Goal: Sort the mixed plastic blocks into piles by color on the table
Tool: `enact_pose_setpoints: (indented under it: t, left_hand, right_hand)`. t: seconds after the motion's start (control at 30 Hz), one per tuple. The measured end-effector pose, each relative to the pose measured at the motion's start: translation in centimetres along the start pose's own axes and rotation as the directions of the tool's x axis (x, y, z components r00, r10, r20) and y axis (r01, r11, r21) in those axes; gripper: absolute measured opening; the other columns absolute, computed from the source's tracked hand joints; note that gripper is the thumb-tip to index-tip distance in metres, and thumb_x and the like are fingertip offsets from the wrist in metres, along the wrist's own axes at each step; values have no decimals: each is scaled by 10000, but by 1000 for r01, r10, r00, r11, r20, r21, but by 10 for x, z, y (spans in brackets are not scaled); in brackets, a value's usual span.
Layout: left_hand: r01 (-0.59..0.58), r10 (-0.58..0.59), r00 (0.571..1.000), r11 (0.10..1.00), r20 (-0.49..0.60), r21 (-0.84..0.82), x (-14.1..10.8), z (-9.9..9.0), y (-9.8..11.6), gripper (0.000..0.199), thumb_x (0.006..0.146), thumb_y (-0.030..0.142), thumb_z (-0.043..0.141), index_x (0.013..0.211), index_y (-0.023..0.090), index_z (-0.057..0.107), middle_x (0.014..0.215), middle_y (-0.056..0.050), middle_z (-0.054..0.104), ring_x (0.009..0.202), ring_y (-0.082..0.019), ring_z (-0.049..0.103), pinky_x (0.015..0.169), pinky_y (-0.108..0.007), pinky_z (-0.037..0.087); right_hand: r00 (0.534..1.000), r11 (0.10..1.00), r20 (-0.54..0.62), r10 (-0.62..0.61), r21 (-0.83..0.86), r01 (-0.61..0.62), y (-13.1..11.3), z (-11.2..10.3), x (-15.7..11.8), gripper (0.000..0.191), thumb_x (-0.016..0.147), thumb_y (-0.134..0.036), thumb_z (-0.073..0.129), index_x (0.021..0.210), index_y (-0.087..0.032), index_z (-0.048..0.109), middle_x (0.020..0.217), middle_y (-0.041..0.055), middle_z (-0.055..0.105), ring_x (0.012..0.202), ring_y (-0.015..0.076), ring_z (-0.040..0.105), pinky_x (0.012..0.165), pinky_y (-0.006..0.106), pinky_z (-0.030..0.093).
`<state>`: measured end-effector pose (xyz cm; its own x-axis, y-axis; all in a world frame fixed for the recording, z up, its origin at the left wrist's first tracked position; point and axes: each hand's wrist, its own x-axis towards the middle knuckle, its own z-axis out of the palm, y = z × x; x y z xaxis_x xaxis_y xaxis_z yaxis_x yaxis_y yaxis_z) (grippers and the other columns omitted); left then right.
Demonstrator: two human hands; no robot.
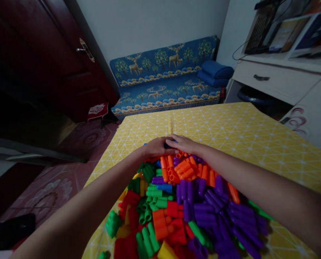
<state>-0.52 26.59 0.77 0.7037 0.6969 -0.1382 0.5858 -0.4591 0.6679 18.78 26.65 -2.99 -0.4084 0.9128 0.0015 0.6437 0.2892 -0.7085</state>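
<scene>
A wide heap of plastic toy pieces lies on the yellow patterned tablecloth, with purple pieces at the right, orange pieces near the top, and green and red ones at the left. My left hand and my right hand meet at the far edge of the heap, fingers curved inward and touching or nearly so. Something dark blue shows between them. Whether either hand grips a piece is hidden by the fingers.
The yellow-covered table extends beyond the heap. Behind it stands a blue sofa with folded blue cushions. A white cabinet is at the right, a dark red door and small red stool at the left.
</scene>
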Motion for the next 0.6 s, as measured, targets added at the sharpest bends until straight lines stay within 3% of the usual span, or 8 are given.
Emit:
enact_pose_setpoints:
  t: [0.13,0.27,0.47,0.6]
  left_hand:
    - [9,-8,999,1000,48,-20,-36,-12,17,634,807,550,648,1315,174,602,1197,-51,711,1055,-240,660,919,-302,498]
    - [-32,32,999,999,11,12,-79,-17,43,620,816,518,656,1335,185,588,1235,-66,693,1047,-242,662,901,-298,494]
    - [-83,88,994,993,-64,86,-157,9,78,665,809,532,671,1399,258,531,1286,-81,659,1121,-273,632,976,-347,472]
    - [-96,115,969,991,-217,97,-213,38,77,624,808,538,677,1389,358,534,1413,-55,567,1302,-288,502,1116,-412,379]
  right_hand:
    - [989,986,143,27,160,-50,-43,9,-26,730,842,-734,499,1410,-276,482,1432,84,546,1310,293,510,1101,456,389]
    - [985,963,157,-68,269,24,-76,8,-49,644,859,-637,569,1366,-242,524,1387,83,586,1267,281,549,1068,426,432]
    - [996,997,65,-69,-19,70,-134,24,-123,668,823,-631,610,1404,-322,496,1340,82,624,1188,347,601,986,487,474]
    - [997,990,-16,-81,-115,78,-150,34,-186,701,843,-631,574,1466,-347,423,1404,81,571,1226,353,573,1020,530,444]
